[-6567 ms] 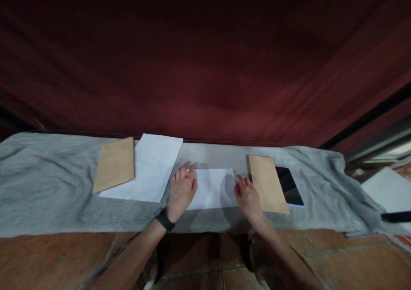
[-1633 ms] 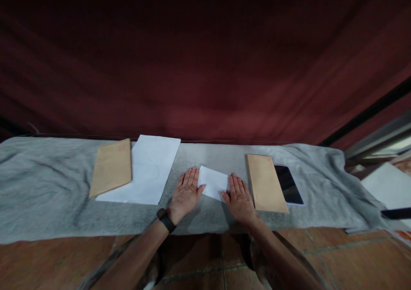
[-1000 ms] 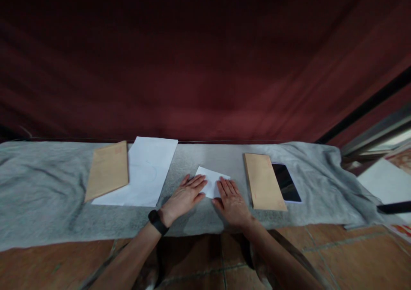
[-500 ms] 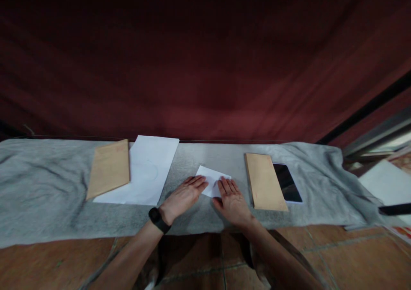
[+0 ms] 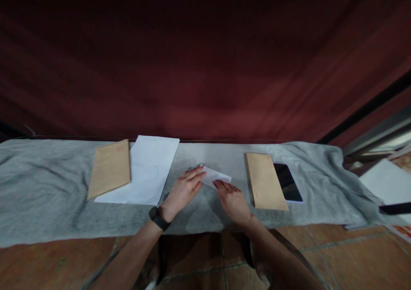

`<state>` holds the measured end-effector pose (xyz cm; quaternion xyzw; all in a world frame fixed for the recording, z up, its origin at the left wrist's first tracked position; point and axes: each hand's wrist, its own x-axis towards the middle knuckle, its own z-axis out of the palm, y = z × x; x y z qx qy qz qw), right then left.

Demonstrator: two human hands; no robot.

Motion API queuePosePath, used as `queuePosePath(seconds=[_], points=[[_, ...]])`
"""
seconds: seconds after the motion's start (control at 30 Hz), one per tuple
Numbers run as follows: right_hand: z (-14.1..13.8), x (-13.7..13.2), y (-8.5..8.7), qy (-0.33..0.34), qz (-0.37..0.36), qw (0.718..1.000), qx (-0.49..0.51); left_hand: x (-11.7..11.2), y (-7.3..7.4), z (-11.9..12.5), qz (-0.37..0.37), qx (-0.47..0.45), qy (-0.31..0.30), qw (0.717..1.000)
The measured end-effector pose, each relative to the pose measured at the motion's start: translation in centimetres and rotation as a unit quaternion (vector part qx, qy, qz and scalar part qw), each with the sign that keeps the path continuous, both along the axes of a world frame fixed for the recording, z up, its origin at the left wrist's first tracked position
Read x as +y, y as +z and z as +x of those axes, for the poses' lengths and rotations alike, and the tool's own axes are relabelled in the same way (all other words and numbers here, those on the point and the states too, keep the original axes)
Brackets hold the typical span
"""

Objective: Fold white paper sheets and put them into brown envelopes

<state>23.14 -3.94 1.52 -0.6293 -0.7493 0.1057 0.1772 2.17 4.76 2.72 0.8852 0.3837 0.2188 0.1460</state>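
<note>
A small white folded paper point(image 5: 214, 175), now a narrow slanting strip, lies on the grey cloth in front of me. My left hand point(image 5: 184, 189) is closed on its left end, fingers together over the edge. My right hand point(image 5: 233, 200) has its fingertips bent over the lower right edge, closed on the paper; its thumb is hidden underneath. A dark watch is on my left wrist. Left of my hands lies a larger white sheet point(image 5: 152, 165), partly under a brown envelope point(image 5: 111, 168).
Another brown envelope point(image 5: 266, 180) lies right of my right hand, partly covering a dark-screened tablet or phone point(image 5: 288, 183). The grey cloth point(image 5: 41, 187) is wrinkled at both ends. A dark red curtain point(image 5: 205, 76) hangs behind; tiled floor point(image 5: 346, 247) shows below the front edge.
The small paper has gone from a wider piece lying under flat hands to a narrower folded strip. My right fingers have drawn back toward its lower edge and bent. The other things have stayed put.
</note>
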Motion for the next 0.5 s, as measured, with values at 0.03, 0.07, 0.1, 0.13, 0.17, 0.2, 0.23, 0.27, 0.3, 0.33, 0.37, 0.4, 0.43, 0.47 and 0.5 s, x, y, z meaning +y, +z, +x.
queuePosePath(seconds=[0.03, 0.07, 0.1, 0.13, 0.17, 0.2, 0.23, 0.27, 0.3, 0.33, 0.37, 0.4, 0.43, 0.47, 0.5], points=[[0.2, 0.2, 0.4, -0.014, -0.003, 0.998, 0.055, 0.3, -0.1, 0.1, -0.006, -0.054, 0.032, 0.998], [0.4, 0.4, 0.7, -0.031, -0.007, 0.992, 0.121, 0.5, -0.2, 0.2, -0.025, -0.113, 0.069, 0.991], [0.5, 0.5, 0.9, -0.049, -0.012, 0.979, 0.195, 0.8, -0.3, 0.3, -0.060, -0.168, 0.108, 0.978], [0.6, 0.7, 1.1, -0.068, -0.020, 0.959, 0.275, 1.0, -0.5, 0.4, -0.108, -0.216, 0.141, 0.960], [0.7, 0.8, 1.2, -0.087, -0.033, 0.930, 0.356, 1.1, -0.6, 0.5, -0.165, -0.255, 0.166, 0.938], [0.7, 1.0, 1.2, -0.106, -0.051, 0.894, 0.432, 1.2, -0.7, 0.6, -0.226, -0.287, 0.178, 0.914], [0.6, 1.0, 1.2, -0.126, -0.071, 0.855, 0.498, 1.1, -0.8, 0.7, -0.286, -0.314, 0.179, 0.887], [0.6, 1.1, 1.1, -0.143, -0.089, 0.816, 0.554, 1.0, -0.8, 0.8, -0.341, -0.340, 0.169, 0.860], [0.5, 1.1, 0.9, -0.157, -0.106, 0.781, 0.596, 0.8, -0.7, 0.9, -0.389, -0.364, 0.152, 0.833], [0.4, 1.1, 0.7, -0.166, -0.120, 0.755, 0.623, 0.6, -0.7, 1.0, -0.425, -0.387, 0.136, 0.807], [0.4, 1.2, 0.4, -0.170, -0.130, 0.741, 0.637, 0.4, -0.6, 1.1, -0.450, -0.405, 0.125, 0.786], [0.4, 1.2, 0.0, -0.169, -0.135, 0.740, 0.637, 0.2, -0.6, 1.2, -0.464, -0.414, 0.121, 0.773], [0.5, 1.3, -0.5, -0.162, -0.136, 0.750, 0.626, 0.1, -0.7, 1.3, -0.467, -0.417, 0.125, 0.769], [0.6, 1.4, -1.0, -0.152, -0.133, 0.769, 0.606, 0.1, -0.9, 1.3, -0.464, -0.415, 0.132, 0.772], [0.8, 1.4, -1.6, -0.143, -0.124, 0.793, 0.579, 0.1, -1.1, 1.4, -0.457, -0.412, 0.137, 0.776]])
